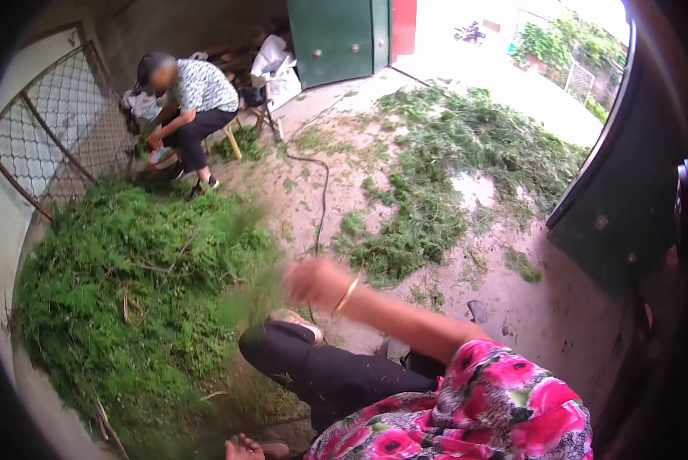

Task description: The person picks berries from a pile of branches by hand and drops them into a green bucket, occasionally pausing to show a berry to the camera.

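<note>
The right hand (311, 282) is blurred, its fingers seemingly curled; whether they grip the green sprig (240, 303) just beside their tips, over the edge of the leafy pile (137, 268), I cannot tell. The left hand (244, 448) shows partly at the bottom edge near the pile, its grip unclear.
</note>
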Demonstrator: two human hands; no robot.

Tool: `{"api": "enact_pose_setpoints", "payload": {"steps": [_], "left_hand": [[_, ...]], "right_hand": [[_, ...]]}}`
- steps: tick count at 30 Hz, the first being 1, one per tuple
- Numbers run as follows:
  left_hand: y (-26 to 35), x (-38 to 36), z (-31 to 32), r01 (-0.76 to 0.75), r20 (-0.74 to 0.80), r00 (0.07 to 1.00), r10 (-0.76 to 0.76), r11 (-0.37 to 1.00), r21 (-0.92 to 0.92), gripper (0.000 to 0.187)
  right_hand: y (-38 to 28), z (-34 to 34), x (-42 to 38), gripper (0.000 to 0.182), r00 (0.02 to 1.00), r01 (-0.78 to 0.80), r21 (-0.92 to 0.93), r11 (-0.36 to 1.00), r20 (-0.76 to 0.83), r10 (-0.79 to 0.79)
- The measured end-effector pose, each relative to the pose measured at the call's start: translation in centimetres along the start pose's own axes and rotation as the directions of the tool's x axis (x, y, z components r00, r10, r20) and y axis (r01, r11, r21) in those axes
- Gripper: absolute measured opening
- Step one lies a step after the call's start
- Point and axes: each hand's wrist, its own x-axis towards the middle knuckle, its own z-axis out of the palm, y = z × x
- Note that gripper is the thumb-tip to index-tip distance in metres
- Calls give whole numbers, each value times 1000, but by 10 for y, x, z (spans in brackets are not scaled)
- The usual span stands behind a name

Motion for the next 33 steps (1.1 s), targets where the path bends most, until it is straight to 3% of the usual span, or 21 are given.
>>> {"api": "enact_pose_setpoints", "payload": {"steps": [1, 4, 6, 7, 8, 9, 10, 11, 12, 15, 17, 20, 24, 26, 27, 29, 30, 31, 32, 33], "left_hand": [[2, 3, -3, 18, -41, 999, -19, 999, -27, 28], [3, 14, -21, 34, -123, 992, -40, 998, -55, 27], [0, 23, -24, 38, -143, 989, -46, 998, -59, 23], [-1, 30, -22, 17, -245, 969, -33, 998, -68, 22], [-3, 32, -21, -12, -355, 935, -18, 997, -81, 22], [-4, 37, -22, 16, -272, 962, -29, 999, -47, 22], [-6, 39, -7, -11, -343, 939, -14, 998, -69, 22], [-8, 47, -21, -88, -315, 946, 79, 996, -12, 16], [-5, 50, -24, -70, -248, 966, 72, 997, 15, 18], [11, 60, -26, -30, -253, 966, 47, 997, 71, 18], [21, 63, -16, -75, -303, 945, 125, 982, 173, 18], [45, 74, -7, -137, -329, 917, 225, 953, 271, 18], [88, 107, -24, -142, -385, 879, 282, 925, 353, 18], [109, 123, -27, -70, -421, 845, 330, 848, 525, 17], [119, 135, -40, -60, -443, 834, 328, 853, 518, 17], [134, 167, -75, 159, -412, 818, 400, 533, 831, 25], [141, 180, -92, 177, -431, 813, 392, 539, 823, 25], [148, 191, -106, 313, -360, 781, 510, 180, 933, 33], [155, 202, -117, 428, -241, 774, 586, -201, 881, 41], [161, 212, -129, 434, -255, 779, 574, -199, 879, 41]], "right_hand": [[-6, -41, 13, 24, 963, -111, 140, 984, -230, 142], [-39, -143, 36, 50, 665, 44, 332, 942, -713, 220], [-50, -170, 29, 57, 540, 8, 345, 939, -791, 286], [-49, -169, 26, 54, 567, -90, 292, 952, -771, 290], [-44, -161, 22, 51, 598, -193, 239, 952, -740, 307], [-36, -148, 20, 51, 618, -219, 254, 942, -712, 335], [-27, -126, 20, 47, 602, -342, 295, 892, -661, 449], [-15, -96, 22, 43, 579, -479, 325, 816, -582, 572], [-2, -65, 26, 36, 583, -526, 347, 777, -518, 626], [25, 32, 40, 30, 645, -684, 314, 658, -160, 747], [36, 89, 45, 25, 679, -724, 201, 660, 37, 733], [53, 167, 48, 24, 621, -775, 106, 623, 311, 719], [83, 257, 51, 18, 476, -824, -25, 566, 511, 716], [97, 290, 51, 16, 420, -849, -58, 525, 529, 737], [106, 302, 50, 16, 417, -836, -73, 545, 559, 716], [118, 322, 51, 16, 400, -815, -106, 569, 607, 686], [126, 328, 50, 16, 381, -825, -113, 553, 611, 694], [134, 333, 48, 16, 351, -805, -178, 565, 626, 697], [142, 336, 46, 16, 322, -780, -241, 577, 637, 701], [150, 337, 44, 16, 308, -788, -250, 563, 632, 711]]}}
